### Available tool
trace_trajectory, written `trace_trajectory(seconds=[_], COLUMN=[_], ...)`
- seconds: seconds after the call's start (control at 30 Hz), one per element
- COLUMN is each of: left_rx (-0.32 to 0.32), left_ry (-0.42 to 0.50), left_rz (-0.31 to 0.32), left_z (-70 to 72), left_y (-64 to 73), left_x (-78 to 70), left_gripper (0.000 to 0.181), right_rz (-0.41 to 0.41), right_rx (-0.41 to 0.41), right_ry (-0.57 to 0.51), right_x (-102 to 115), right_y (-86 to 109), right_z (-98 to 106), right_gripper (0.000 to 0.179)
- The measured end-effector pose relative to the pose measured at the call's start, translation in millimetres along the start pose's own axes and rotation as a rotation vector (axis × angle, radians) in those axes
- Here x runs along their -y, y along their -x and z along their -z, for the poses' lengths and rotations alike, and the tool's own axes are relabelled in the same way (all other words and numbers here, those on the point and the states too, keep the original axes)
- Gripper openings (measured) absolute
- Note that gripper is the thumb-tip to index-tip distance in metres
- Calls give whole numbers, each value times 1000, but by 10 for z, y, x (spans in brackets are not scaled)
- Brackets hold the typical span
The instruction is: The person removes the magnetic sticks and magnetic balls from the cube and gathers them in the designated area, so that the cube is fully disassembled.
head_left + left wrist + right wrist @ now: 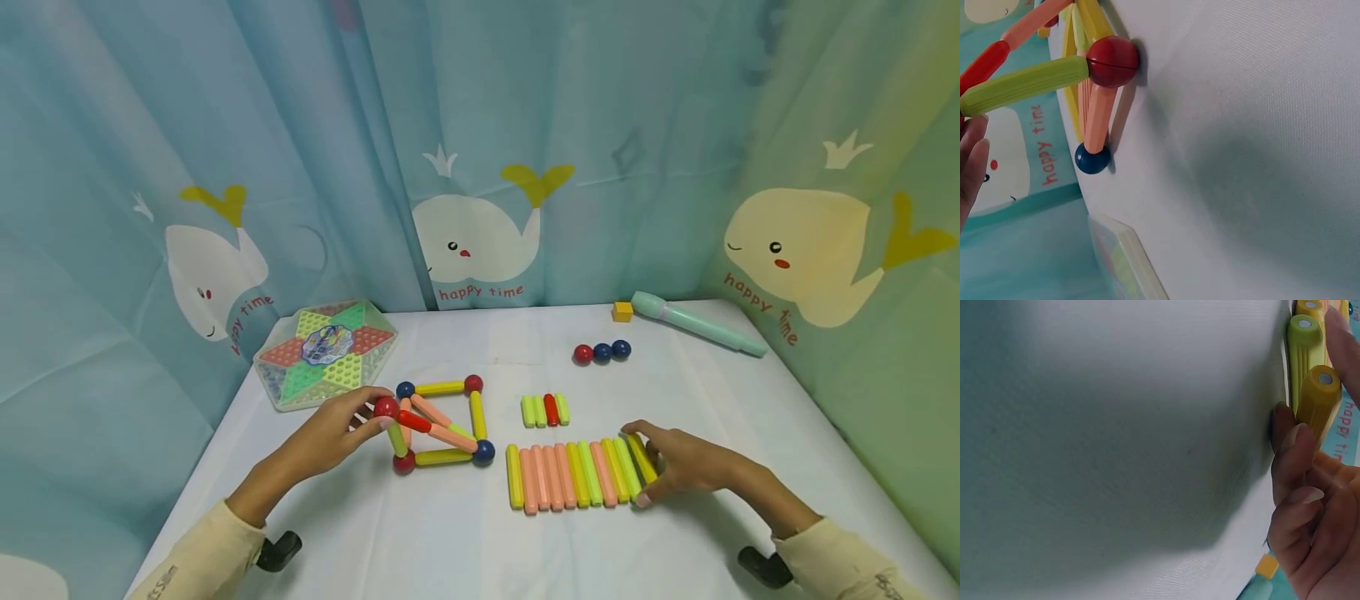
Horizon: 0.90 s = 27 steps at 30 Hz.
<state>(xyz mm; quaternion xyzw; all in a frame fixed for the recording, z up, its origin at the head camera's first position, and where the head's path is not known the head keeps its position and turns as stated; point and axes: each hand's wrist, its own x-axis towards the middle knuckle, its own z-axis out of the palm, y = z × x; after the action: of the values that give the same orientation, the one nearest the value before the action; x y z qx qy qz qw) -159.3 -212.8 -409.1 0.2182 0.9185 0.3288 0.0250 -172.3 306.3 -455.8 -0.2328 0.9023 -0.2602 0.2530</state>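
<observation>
My left hand [333,433] holds a red ball [386,407] at the raised corner of a frame of magnetic rods and balls. A light green rod [1029,84] slopes from that ball to a lower red ball [1113,61] on the table. From the held ball a red rod [415,422] and a pink rod [453,437] run in line to a blue ball [483,452]. At the right end of a row of rods, my right hand [686,461] grips a yellow rod [1319,400], lifted slightly beside a green one [1304,350].
Several short rods [551,410] lie behind the long row [555,477]. Farther back are three loose balls [602,353], a yellow cube [622,312] and a mint-green wand-like object [701,325]. A star-patterned hexagonal box [327,344] sits back left, near the curtain [480,167].
</observation>
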Motion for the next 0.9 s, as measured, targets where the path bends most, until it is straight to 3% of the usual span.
trace_trajectory(seconds=[0.23,0.43,0.67,0.9], left_rx=[-2,-3,-19,-7], left_ry=[-5,3,17,33], left_rz=[-6,-8,-23,-34], left_z=[4,1,-12,-24], left_y=[5,5,17,24], left_x=[-7,-16,-10,0], left_gripper=[42,43,44,46], right_rz=[-21,-50,7,-3], right_rx=[41,62,53,42], right_ry=[6,-32,-37,-54], right_x=[26,23,17,46], right_y=[-8,8,46,153], right_z=[3,5,4,76], right_gripper=[105,101,106,91])
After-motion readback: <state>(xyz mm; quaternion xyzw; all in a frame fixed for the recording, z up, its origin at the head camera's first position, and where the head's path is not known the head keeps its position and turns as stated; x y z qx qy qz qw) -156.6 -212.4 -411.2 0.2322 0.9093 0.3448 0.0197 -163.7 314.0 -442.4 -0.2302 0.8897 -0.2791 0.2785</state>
